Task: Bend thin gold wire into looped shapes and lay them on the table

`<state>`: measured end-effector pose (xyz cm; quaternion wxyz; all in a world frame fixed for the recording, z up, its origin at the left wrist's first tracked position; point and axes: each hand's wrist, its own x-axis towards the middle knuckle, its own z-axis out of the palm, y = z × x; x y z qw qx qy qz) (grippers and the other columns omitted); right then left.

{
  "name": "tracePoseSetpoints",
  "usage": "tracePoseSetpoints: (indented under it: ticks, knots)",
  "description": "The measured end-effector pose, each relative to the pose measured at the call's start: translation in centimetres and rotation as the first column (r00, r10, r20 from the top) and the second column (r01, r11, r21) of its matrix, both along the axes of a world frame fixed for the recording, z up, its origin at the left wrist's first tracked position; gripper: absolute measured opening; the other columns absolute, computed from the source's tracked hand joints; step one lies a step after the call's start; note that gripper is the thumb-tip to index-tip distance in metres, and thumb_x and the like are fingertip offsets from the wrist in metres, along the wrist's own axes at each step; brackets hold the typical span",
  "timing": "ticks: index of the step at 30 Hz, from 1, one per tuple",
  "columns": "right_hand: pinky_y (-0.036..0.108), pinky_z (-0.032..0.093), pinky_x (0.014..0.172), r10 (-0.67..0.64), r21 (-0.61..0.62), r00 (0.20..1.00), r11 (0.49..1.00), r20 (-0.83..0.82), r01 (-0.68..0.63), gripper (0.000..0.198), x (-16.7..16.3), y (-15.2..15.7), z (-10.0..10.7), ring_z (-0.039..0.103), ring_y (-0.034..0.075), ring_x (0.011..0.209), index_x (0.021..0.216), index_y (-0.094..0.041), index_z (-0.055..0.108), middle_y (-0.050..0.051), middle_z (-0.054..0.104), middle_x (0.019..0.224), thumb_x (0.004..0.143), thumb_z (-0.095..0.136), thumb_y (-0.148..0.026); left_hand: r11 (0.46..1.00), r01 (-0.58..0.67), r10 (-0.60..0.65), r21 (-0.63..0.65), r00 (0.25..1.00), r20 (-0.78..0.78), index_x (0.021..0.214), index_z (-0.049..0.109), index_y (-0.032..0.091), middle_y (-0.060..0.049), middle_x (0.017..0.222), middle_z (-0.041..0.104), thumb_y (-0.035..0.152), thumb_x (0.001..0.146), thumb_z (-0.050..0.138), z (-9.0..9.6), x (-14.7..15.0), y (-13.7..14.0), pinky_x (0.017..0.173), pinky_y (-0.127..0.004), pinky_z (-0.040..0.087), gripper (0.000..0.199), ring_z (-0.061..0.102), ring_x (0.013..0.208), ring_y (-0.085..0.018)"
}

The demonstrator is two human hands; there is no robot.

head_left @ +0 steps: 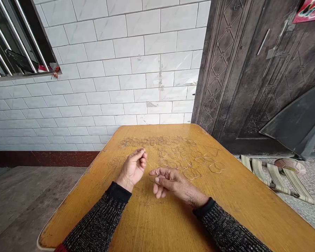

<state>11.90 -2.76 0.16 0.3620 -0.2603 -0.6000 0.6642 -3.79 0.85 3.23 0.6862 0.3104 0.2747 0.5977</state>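
Note:
My left hand (133, 168), raised over the wooden table (152, 225), is closed in a pinch on a thin golden wire (149, 162). That strand runs down towards my right hand (173, 183), whose thumb presses against the curled index finger around the wire. A small bend of the wire shows beside the right fingertips; the rest is hidden by the fingers. Beyond both hands lie several loose loops of thin wire (191, 173), some copper-coloured. A denser row of wire loops (157, 141) stretches across the far part of the table.
A white tiled wall (136, 84) rises behind the table's far edge. To the right stand a dark carved door (241, 87) and a grey panel or sheet (299, 119). A striped webbing seat (275, 178) is beside the table. A barred window (15, 38) is at upper left.

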Motion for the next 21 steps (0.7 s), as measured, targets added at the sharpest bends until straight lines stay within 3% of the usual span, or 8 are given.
tracePoseSetpoints:
  ticks: [4, 8, 12, 15, 18, 21]
  knots:
    - [0.020, 0.042, 0.052, -0.035, 0.018, 0.998, 0.999, -0.047, 0.036, 0.030, 0.0, -0.1, 0.2, 0.062, 0.009, 0.060, 0.094, -0.015, 0.056, 0.001, 0.065, 0.070, 0.078, 0.057, -0.041, 0.992, 0.075, -0.063, 0.101, 0.991, -0.120, 0.071, 0.056, 0.012, 0.004, 0.058, 0.053, 0.016, 0.068, 0.066, -0.2, 0.6, -0.6, 0.039, -0.009, 0.033, 0.011, 0.043, 0.041, 0.000]
    - [0.017, 0.035, 0.040, -0.072, 0.011, 0.997, 0.997, -0.042, 0.072, 0.029, 0.0, 0.2, 0.1, 0.053, 0.006, 0.041, 0.082, -0.014, 0.058, -0.001, 0.063, 0.059, 0.078, 0.055, -0.043, 0.973, 0.186, -0.157, 0.136, 0.968, -0.196, 0.072, 0.056, 0.012, 0.004, 0.056, 0.053, 0.021, 0.064, 0.070, -0.6, 1.2, -1.0, 0.038, -0.012, 0.031, 0.018, 0.041, 0.040, -0.001]
    - [0.017, 0.028, 0.033, -0.151, 0.034, 0.987, 0.988, -0.049, 0.153, 0.028, -0.4, 0.4, -0.1, 0.045, 0.004, 0.031, 0.080, -0.014, 0.058, -0.004, 0.061, 0.053, 0.074, 0.058, -0.042, 0.982, 0.131, -0.107, 0.137, 0.980, -0.170, 0.072, 0.056, 0.012, 0.004, 0.058, 0.054, 0.021, 0.062, 0.070, -1.0, 1.5, -0.9, 0.042, -0.014, 0.035, 0.019, 0.042, 0.041, -0.001]
    - [0.018, 0.031, 0.034, -0.179, 0.034, 0.983, 0.983, -0.035, 0.180, 0.028, -0.7, 0.3, 0.0, 0.049, 0.006, 0.032, 0.077, -0.015, 0.055, -0.004, 0.060, 0.053, 0.073, 0.057, -0.043, 0.986, 0.097, -0.077, 0.132, 0.985, -0.155, 0.072, 0.056, 0.013, 0.004, 0.059, 0.054, 0.021, 0.063, 0.070, -1.2, 1.5, -0.7, 0.043, -0.014, 0.036, 0.019, 0.042, 0.041, -0.001]
    - [0.018, 0.032, 0.034, -0.180, 0.025, 0.984, 0.983, -0.008, 0.180, 0.030, -0.9, 0.3, 0.1, 0.052, 0.007, 0.033, 0.076, -0.016, 0.052, -0.004, 0.060, 0.052, 0.073, 0.056, -0.046, 0.981, 0.135, -0.103, 0.141, 0.972, -0.211, 0.075, 0.057, 0.012, 0.002, 0.062, 0.057, 0.022, 0.063, 0.071, -1.1, 1.2, -0.6, 0.043, -0.014, 0.035, 0.021, 0.045, 0.044, -0.002]
    - [0.017, 0.031, 0.033, -0.217, 0.025, 0.976, 0.976, -0.006, 0.217, 0.032, -0.7, 0.4, 0.1, 0.051, 0.007, 0.031, 0.080, -0.016, 0.051, -0.005, 0.059, 0.050, 0.073, 0.055, -0.047, 0.970, 0.193, -0.143, 0.145, 0.944, -0.297, 0.084, 0.058, 0.013, -0.003, 0.077, 0.062, 0.024, 0.065, 0.071, -0.7, 0.7, -0.6, 0.041, -0.013, 0.035, 0.026, 0.052, 0.051, -0.005]
